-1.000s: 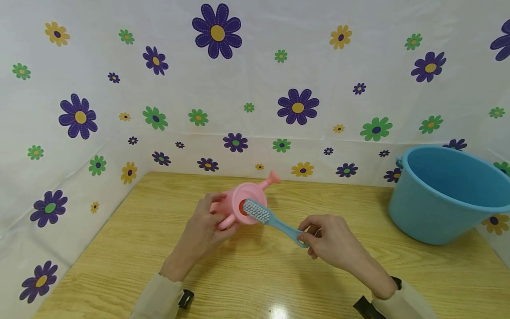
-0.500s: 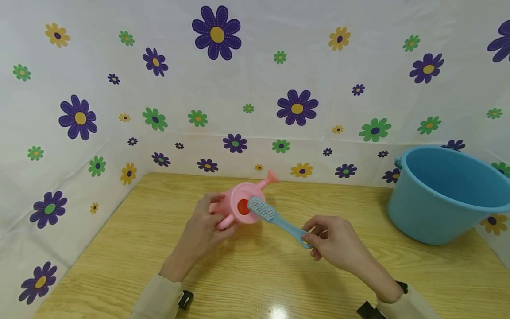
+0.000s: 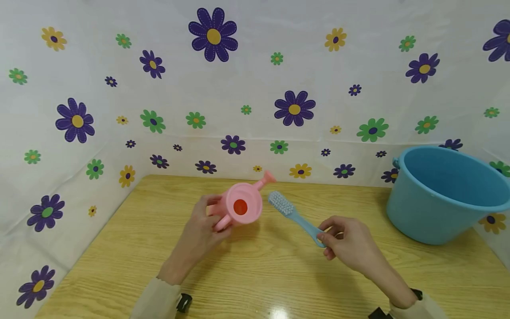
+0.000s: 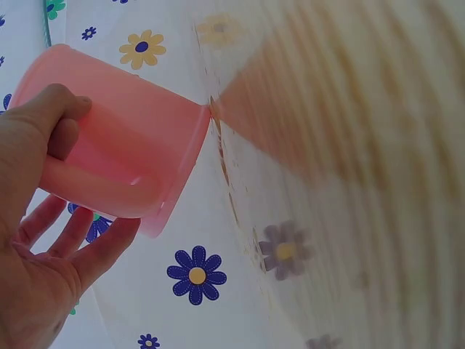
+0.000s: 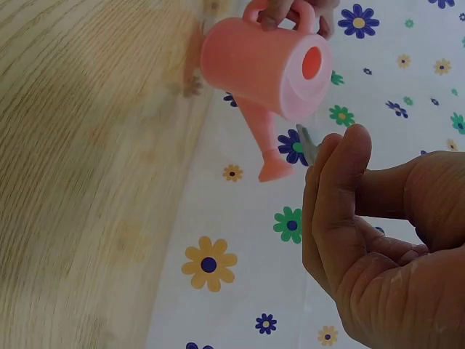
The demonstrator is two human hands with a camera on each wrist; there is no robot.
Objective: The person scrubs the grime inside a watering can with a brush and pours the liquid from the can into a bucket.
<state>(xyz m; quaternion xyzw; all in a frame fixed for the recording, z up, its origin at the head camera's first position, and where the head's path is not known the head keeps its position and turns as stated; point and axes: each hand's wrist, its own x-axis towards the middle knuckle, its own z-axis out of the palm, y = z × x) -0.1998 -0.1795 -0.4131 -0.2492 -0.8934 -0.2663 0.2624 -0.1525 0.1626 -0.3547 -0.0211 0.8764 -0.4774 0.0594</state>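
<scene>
A pink watering can [image 3: 252,195] is on the wooden table, its round red-orange opening facing up in the head view. My left hand [image 3: 201,230] grips the can's handle [image 4: 109,193], the thumb laid along the can's side in the left wrist view. To the right of the can, my right hand [image 3: 352,246] pinches the end of a light blue brush [image 3: 299,219] between thumb and fingers. The brush hangs above the table, bristles up, its head pointing towards the spout [image 3: 260,181] and apart from it. In the right wrist view the fingers hide most of the brush.
A large blue bucket [image 3: 414,204] stands at the right of the wooden table [image 3: 271,274]. Behind the table and along its left side hangs a white sheet printed with flowers [image 3: 179,88].
The right hand has drawn the brush to the right, from over the can's opening to beside the can. The left hand and the can have stayed nearly still.
</scene>
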